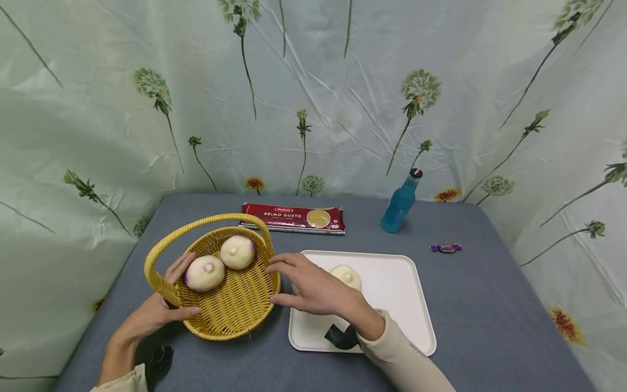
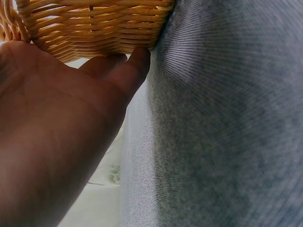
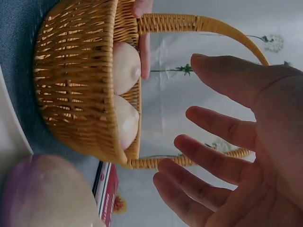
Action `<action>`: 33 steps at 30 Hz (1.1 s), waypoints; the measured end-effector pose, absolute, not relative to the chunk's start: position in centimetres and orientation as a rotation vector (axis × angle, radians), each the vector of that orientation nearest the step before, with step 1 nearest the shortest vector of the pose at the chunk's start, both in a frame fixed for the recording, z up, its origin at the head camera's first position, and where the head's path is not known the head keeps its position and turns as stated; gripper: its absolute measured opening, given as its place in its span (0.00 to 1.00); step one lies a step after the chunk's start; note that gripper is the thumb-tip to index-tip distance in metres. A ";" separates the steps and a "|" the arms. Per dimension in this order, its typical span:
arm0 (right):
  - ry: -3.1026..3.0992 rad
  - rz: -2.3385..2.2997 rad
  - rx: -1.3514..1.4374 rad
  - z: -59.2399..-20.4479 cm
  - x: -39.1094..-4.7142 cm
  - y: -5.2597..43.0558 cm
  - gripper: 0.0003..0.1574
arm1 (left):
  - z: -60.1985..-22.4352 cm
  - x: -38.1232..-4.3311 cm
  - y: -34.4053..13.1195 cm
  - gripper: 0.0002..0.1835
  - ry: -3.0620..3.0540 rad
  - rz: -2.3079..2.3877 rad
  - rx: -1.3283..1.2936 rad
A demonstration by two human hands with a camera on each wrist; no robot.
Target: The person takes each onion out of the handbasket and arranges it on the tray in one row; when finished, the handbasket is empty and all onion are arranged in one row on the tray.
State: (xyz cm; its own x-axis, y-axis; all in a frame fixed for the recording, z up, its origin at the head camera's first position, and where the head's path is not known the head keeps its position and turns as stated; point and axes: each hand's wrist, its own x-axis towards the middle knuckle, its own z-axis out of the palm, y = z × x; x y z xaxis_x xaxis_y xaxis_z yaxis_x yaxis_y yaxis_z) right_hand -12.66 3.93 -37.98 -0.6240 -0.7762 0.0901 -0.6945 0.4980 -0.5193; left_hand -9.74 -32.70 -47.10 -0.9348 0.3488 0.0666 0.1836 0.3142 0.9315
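A yellow wicker basket (image 1: 240,313) with a tall arched handle holds two white turnips, one turnip (image 1: 204,273) at its left wall and another turnip (image 1: 237,252) farther back. My left hand (image 1: 154,318) rests against the basket's left side, fingers extended at the rim by the handle's foot and thumb stretched along the front. My right hand (image 1: 315,286) hovers between basket and tray, empty, fingers spread towards the basket's right rim. Partly hidden behind it, a white and purple turnip (image 3: 49,191) sits on the white tray (image 1: 387,305).
At the back lies a red spaghetti packet (image 1: 294,218). A blue glass bottle (image 1: 400,204) stands at the back right, with a purple wrapped candy (image 1: 446,248) in front of it. A flowered curtain (image 1: 343,109) hangs behind the grey table (image 1: 490,326).
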 end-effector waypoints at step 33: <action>2.546 -0.706 -1.461 -39.1 -16.2 -4.5 0.31 | -46.9 -9.6 -32.7 0.59 2.479 1.635 0.514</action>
